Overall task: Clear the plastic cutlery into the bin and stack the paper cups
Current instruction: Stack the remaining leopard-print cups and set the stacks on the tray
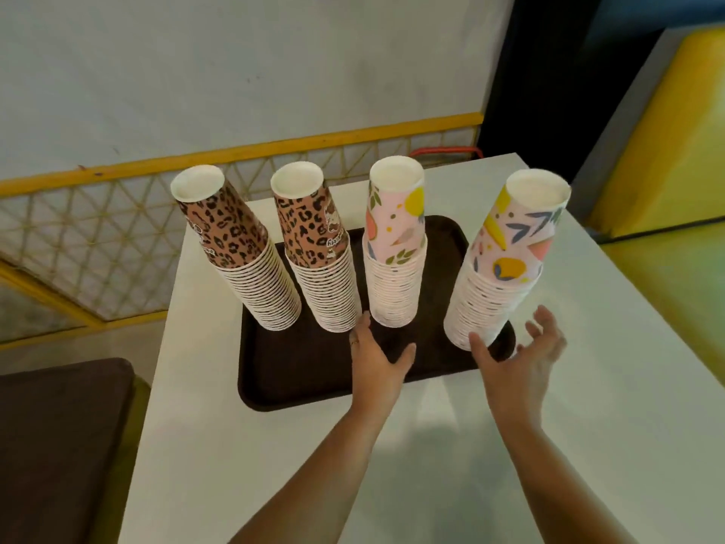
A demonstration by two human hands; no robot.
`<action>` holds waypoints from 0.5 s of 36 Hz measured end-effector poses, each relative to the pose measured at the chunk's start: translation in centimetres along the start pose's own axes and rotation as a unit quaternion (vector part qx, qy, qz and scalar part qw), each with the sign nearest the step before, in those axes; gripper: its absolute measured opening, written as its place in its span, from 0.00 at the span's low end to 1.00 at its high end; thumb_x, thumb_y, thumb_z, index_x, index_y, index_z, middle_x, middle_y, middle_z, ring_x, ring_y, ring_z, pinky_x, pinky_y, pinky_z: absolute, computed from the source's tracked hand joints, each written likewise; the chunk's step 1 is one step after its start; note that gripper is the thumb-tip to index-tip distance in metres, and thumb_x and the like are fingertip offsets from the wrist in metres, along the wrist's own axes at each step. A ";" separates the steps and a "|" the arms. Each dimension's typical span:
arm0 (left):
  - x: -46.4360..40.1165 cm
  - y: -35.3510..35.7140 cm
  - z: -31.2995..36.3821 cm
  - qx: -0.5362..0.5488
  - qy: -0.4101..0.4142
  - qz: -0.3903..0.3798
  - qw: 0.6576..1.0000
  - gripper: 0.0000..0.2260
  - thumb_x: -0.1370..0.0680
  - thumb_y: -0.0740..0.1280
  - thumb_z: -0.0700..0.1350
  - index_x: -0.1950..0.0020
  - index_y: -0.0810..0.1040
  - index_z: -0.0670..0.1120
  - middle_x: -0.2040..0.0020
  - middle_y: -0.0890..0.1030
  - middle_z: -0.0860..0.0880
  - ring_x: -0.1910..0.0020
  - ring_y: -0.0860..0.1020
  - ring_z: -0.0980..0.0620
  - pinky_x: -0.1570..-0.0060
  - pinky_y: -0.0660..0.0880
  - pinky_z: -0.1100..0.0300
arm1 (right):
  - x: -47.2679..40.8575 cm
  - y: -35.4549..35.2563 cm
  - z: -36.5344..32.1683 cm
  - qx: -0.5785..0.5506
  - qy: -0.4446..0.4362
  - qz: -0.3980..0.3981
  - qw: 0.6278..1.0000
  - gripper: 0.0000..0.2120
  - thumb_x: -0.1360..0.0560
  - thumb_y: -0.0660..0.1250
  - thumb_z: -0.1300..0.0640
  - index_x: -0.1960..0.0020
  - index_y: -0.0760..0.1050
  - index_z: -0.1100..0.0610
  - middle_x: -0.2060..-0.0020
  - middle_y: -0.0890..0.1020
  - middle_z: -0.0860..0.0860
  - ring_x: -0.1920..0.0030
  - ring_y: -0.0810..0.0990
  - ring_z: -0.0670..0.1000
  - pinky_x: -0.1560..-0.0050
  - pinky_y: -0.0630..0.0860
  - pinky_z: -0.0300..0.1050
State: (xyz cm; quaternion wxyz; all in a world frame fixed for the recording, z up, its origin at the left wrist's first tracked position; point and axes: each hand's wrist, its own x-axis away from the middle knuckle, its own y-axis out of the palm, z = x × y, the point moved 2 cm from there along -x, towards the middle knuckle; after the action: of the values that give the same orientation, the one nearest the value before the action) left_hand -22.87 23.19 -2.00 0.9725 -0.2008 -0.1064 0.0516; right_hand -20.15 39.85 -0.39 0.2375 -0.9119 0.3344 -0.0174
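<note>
At the centre of the frame you have a dark brown tray [314, 371] on a white table [392, 465]; upper left you see a yellow lattice railing [117, 237] against a pale wall [235, 64]; lower left sits a dark brown cushion [55, 445]; right of the frame, a yellow surface [674, 151].

Single head-worn view, wide-angle, looking forward and steeply down onto the white surface [392, 465]. Close range: both forearms enter from the bottom edge, reaching toward the dark tray [306, 371] at frame centre. Wall and yellow railing [235, 151] lie beyond the tray. No second view.
</note>
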 end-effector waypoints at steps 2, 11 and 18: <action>-0.7 1.0 0.8 -0.007 0.013 0.006 1.000 0.39 0.28 0.74 0.45 0.23 0.55 0.44 0.24 0.60 0.46 0.26 0.61 0.48 0.27 0.63 0.52 | -1.3 0.3 1.0 0.019 0.011 -0.052 0.998 0.44 0.35 0.77 0.58 0.28 0.54 0.56 0.30 0.59 0.53 0.32 0.66 0.53 0.35 0.69 0.52; -4.3 3.9 1.9 0.016 0.007 0.108 0.994 0.40 0.29 0.74 0.41 0.24 0.55 0.43 0.26 0.63 0.44 0.27 0.63 0.46 0.32 0.65 0.58 | -5.9 2.9 1.6 -0.004 -0.053 -0.157 0.986 0.41 0.38 0.78 0.58 0.30 0.62 0.57 0.37 0.71 0.54 0.37 0.71 0.53 0.46 0.69 0.42; -7.5 4.9 2.3 0.046 0.019 0.151 0.987 0.37 0.32 0.77 0.40 0.28 0.61 0.42 0.31 0.71 0.45 0.31 0.70 0.49 0.40 0.66 0.66 | -10.1 5.9 0.8 -0.036 -0.094 -0.192 0.976 0.40 0.38 0.78 0.59 0.31 0.64 0.59 0.39 0.73 0.55 0.38 0.72 0.53 0.47 0.68 0.41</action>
State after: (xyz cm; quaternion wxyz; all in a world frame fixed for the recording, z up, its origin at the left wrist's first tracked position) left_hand -30.93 27.44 -3.25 0.9635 -0.1706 -0.0534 0.1993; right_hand -31.37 42.48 -2.40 0.2271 -0.9646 0.1296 0.0352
